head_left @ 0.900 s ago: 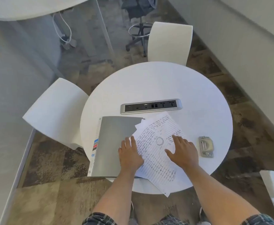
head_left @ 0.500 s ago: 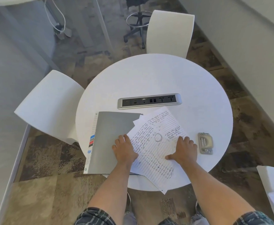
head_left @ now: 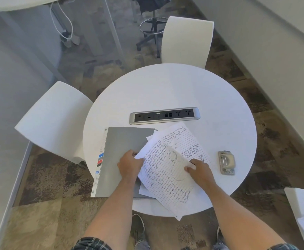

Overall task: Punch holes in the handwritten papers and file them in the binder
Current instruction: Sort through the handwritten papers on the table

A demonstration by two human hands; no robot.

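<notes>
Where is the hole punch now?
In the head view, the hole punch lies on the round table, beside the right hand, untouched.

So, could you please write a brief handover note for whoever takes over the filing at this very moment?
Left hand: grips the left edge of the top handwritten sheet.
Right hand: pinches that sheet's right edge.
Remaining papers lie loose, partly over the closed grey binder.
Hole punch sits untouched to the right on the round table.
Done: nothing punched or filed.
Left: square the papers, punch, open the binder, file.
</notes>
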